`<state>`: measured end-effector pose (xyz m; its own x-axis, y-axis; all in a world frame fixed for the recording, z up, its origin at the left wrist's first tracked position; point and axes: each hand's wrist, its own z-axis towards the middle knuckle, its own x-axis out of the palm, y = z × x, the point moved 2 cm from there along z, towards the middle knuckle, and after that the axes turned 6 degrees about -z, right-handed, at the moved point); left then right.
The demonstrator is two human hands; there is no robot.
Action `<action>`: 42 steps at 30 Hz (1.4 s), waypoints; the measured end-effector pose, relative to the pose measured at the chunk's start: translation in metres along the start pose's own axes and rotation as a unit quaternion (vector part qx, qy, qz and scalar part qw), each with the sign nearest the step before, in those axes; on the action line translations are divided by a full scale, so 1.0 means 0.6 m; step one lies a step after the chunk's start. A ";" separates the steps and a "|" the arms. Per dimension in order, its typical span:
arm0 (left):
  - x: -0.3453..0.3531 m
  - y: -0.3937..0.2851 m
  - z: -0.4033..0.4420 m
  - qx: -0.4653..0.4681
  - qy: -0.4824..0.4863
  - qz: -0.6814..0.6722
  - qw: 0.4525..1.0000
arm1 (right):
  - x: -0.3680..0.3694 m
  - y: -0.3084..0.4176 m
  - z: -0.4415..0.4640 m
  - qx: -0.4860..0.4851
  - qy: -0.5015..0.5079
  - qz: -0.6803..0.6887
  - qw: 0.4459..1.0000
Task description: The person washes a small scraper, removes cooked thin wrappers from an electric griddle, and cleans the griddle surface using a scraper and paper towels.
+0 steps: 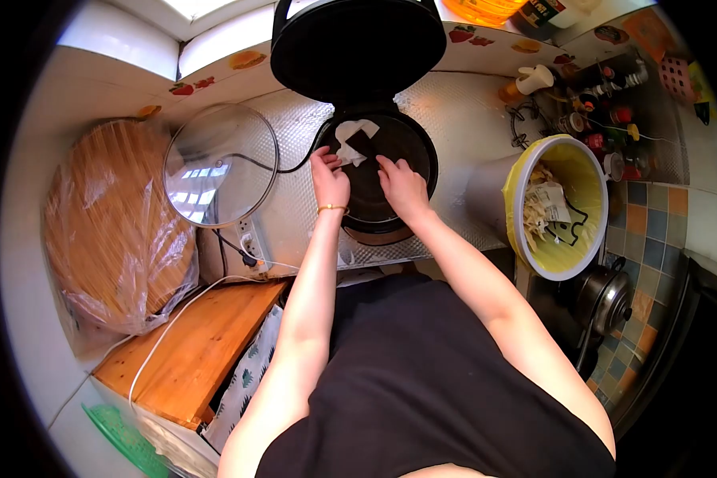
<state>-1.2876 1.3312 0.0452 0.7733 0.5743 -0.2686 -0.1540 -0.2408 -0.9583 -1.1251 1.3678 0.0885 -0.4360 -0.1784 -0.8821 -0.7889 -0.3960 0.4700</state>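
Observation:
A round black electric griddle point(386, 203) stands on the counter with its black lid point(358, 52) raised. On its plate lies a crumpled white paper tissue point(347, 155). My right hand point(403, 187) grips a dark, flat-bladed spatula point(362, 143), whose blade lies over the tissue; its handle is mostly hidden by the fingers. My left hand point(331, 182) is at the griddle's left rim beside the tissue. Its fingers are stretched out and slightly curled, and nothing shows in them. Whether its fingertips touch the tissue I cannot tell.
Left of the griddle, a glass lid point(220, 166) leans near a plastic-wrapped round wooden board point(119, 227). At right stands a bin point(603, 209) with a yellow liner and scraps. Jars and bottles point(593, 143) crowd behind it. A metal pot point(605, 299) sits lower right.

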 end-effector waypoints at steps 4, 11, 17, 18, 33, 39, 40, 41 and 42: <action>-0.041 -0.042 -0.071 0.010 -0.028 -0.112 0.993 | 0.023 0.019 0.000 0.021 0.020 -0.034 0.999; -0.131 -0.007 -0.152 -0.040 -0.101 -0.134 0.985 | 0.033 0.041 -0.004 0.012 0.053 -0.037 0.998; -0.159 0.003 -0.177 -0.036 -0.124 -0.142 0.981 | 0.046 0.076 -0.056 -0.064 0.098 -0.049 0.992; -0.160 0.003 -0.178 -0.024 -0.124 -0.144 0.981 | 0.043 0.073 -0.064 -0.080 0.095 -0.044 0.991; -0.117 0.027 -0.207 -0.020 -0.011 -0.032 0.999 | -0.056 -0.010 -0.178 -0.082 0.206 -0.126 0.967; -0.075 -0.005 -0.225 0.013 0.047 0.059 0.997 | -0.111 -0.041 -0.195 -0.053 0.179 -0.145 0.972; -0.068 -0.007 -0.227 0.010 0.058 0.068 0.996 | -0.113 -0.045 -0.196 -0.050 0.170 -0.144 0.974; -0.062 -0.008 -0.228 0.007 0.068 0.076 0.995 | -0.117 -0.047 -0.196 -0.047 0.162 -0.135 0.976; -0.057 -0.008 -0.228 0.006 0.081 0.082 0.993 | -0.121 -0.048 -0.196 -0.045 0.155 -0.125 0.979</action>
<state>-1.2294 1.2058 0.0726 0.8254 0.3947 -0.4037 -0.2929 -0.3121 -0.9038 -1.0196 1.2864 0.1352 -0.0712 -0.3244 -0.9433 -0.8063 -0.5380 0.2458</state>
